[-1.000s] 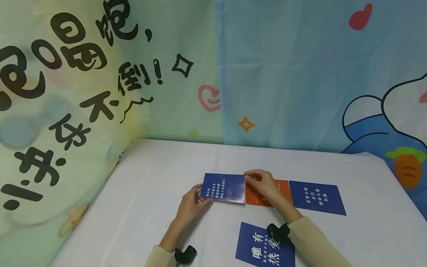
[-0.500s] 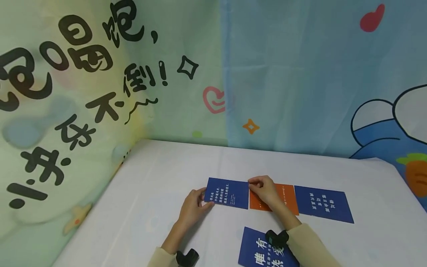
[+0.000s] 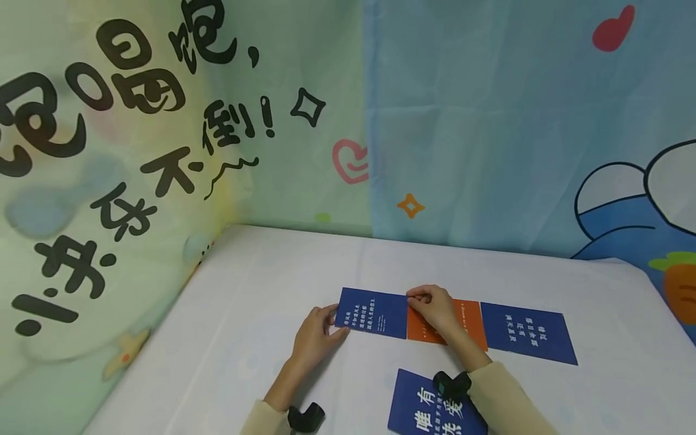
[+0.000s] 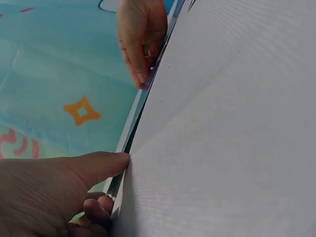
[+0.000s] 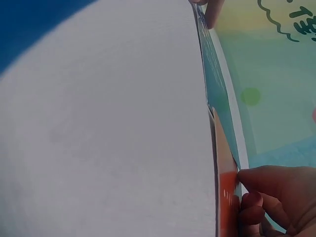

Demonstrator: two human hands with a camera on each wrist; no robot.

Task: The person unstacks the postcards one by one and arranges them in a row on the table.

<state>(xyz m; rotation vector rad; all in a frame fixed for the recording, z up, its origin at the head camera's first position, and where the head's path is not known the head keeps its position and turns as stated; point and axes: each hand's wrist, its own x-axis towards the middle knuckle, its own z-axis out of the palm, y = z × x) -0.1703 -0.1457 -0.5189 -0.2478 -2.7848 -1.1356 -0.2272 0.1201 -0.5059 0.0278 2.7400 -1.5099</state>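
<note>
A blue card with white writing lies at the left end of a row on the white table. My left hand holds its left side, thumb at the lower edge and fingers at the left edge. My right hand pinches its upper right corner, where it meets an orange card that this hand partly covers. In the left wrist view, the left thumb presses the card's edge. Seen from the right wrist, the right fingers are beside the orange card.
Another blue card adjoins the orange one on the right. Nearer the front lies a blue card with large white characters, partly under the right forearm. Behind the white table hang a printed green curtain and a blue curtain.
The head view has shifted slightly, so the scene sits further right. The left blue card, whose lower edge looked slightly raised, now lies flatter. Both hands keep their places on it.
</note>
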